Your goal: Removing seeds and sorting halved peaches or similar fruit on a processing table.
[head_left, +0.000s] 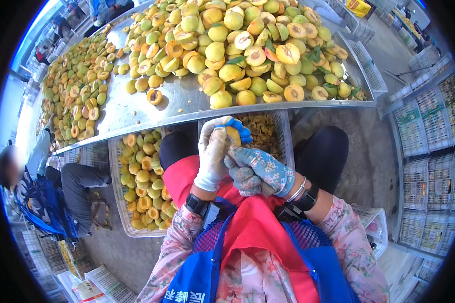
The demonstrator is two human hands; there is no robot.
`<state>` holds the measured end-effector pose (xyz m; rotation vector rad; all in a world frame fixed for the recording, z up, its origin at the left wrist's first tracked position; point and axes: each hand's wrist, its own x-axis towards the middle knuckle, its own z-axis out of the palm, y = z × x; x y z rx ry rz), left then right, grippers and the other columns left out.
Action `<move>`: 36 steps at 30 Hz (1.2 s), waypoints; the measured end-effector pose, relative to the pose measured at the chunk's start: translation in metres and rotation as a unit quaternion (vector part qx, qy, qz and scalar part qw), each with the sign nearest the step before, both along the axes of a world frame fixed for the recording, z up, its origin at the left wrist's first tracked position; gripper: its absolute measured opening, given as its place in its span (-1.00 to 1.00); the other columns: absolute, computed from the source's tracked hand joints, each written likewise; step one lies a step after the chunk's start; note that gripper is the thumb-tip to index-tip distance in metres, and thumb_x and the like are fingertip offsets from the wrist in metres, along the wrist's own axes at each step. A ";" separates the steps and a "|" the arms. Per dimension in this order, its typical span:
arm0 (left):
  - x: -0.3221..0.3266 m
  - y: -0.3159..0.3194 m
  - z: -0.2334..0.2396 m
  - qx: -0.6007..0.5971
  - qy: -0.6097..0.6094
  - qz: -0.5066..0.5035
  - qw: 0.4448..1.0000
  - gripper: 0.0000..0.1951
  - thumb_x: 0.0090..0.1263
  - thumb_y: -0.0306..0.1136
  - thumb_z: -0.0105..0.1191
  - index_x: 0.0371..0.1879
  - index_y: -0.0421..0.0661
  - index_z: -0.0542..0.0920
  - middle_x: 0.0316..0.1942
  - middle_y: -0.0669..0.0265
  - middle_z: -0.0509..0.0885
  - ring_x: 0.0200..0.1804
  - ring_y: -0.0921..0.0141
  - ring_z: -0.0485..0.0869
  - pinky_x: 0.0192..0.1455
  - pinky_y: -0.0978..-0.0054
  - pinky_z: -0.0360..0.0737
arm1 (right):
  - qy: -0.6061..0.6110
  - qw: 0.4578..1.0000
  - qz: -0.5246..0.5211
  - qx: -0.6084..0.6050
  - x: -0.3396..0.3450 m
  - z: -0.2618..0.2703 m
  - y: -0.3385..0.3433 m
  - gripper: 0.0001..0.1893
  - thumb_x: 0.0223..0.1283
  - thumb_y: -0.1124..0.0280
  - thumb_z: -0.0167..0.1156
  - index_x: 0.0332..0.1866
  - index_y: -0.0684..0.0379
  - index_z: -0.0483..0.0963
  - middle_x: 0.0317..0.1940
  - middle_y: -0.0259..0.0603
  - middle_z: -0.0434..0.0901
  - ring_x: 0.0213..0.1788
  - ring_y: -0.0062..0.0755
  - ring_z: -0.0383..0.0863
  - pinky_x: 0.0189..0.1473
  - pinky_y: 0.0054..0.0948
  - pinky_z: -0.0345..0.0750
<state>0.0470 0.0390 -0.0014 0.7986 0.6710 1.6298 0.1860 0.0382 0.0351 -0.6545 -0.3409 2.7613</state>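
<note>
My left hand [214, 151], in a white glove with a blue fingertip area, holds a yellow peach half [233, 135] above my lap. Close against it is my right hand [259, 172], in a blue floral glove with soiled fingers, curled around a small tool whose handle end [266, 189] shows below the fist; its working end is hidden at the fruit. Just beyond both hands runs the edge of a metal table [197, 113], heaped with halved yellow-green peaches [216, 51].
Below the table, a crate [117, 197] of peach halves stands at my left, and another crate [288, 140] holds brownish fruit scraps. A person [41, 193] sits at far left. Stacked crates [413, 178] line the right side.
</note>
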 end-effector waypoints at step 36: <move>-0.045 -0.020 0.007 -0.074 0.506 -0.157 0.845 -0.45 0.42 0.13 -0.07 -0.02 -0.19 0.55 -0.12 0.01 0.62 0.00 0.12 0.58 0.02 0.25 0.49 | -0.332 0.862 -0.218 0.314 0.006 -0.054 0.009 -0.93 0.32 0.35 0.11 -0.25 0.08 0.44 -0.53 -0.47 0.45 -0.66 -0.75 0.36 -0.69 -0.70 0.33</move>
